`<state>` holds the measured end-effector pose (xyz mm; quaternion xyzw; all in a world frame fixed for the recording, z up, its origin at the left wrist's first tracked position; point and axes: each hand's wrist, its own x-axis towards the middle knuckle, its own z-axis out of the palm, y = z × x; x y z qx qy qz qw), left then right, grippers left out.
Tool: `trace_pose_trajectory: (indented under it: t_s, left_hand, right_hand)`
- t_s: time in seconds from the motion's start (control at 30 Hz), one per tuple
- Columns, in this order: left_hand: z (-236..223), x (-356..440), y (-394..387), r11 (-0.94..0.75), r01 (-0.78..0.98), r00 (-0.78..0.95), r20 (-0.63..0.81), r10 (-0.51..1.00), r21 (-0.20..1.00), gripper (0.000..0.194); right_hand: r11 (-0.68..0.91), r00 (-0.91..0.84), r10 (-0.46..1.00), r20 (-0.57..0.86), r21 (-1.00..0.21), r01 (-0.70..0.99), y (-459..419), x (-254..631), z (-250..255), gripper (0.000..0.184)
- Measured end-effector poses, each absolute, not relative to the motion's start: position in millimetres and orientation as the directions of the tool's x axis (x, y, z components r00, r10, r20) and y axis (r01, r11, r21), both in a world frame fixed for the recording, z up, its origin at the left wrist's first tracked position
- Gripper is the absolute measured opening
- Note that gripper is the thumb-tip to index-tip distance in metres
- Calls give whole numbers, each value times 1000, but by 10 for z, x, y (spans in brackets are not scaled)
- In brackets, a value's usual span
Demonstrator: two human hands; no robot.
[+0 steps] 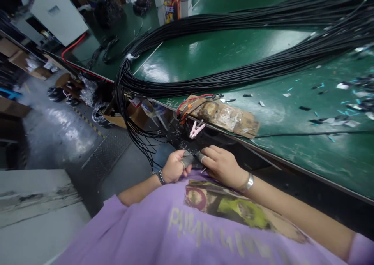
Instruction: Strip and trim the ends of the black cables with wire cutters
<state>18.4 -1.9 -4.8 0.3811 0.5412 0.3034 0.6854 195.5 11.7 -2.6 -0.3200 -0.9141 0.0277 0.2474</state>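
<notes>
My left hand (176,166) and my right hand (224,166) are close together in front of my shirt, below the bench edge. Both are closed, with grey covers on their thumbs or fingers. Between the fingertips a short dark piece shows, seemingly the end of a thin black cable (195,155); most of it is hidden by my fingers. A thin pale strand pokes out under my right hand. Just beyond, a pink clip (196,129) hangs at the bench edge beside a worn wooden block (226,117). Loose ends of the black cable bundle (140,134) droop to the left of my left hand.
The long cable bundle loops across the green bench (257,48), tied with a white band (130,57). Cut scraps (350,101) litter its right side. A cardboard box (128,119) stands under the bench edge. A pale grey surface (37,210) lies at lower left.
</notes>
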Motion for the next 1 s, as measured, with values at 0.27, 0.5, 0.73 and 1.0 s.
trace_pose_trajectory:
  t_s: [0.27, 0.5, 0.73, 1.0]
  left_hand:
    - [-38, 17, 18, 524, -270, 233, -473, 850, 808, 48]
    - [-96, -50, -43, 563, -163, 418, -460, 784, 811, 52]
    - [-84, -124, -18, 655, -102, 513, -525, 679, 749, 52]
    - [31, -240, 137, 547, 233, 750, -507, 425, 804, 53]
  right_hand:
    - [483, -517, 824, 232, -766, 424, 166, 1952, -55, 17]
    - [127, -594, 802, 66, -990, 62, 252, 1798, 55, 48]
    - [302, -610, 776, 160, -944, 136, 207, 1782, 75, 18]
    - [28, -854, 520, -10, -999, 28, 240, 1824, 192, 27]
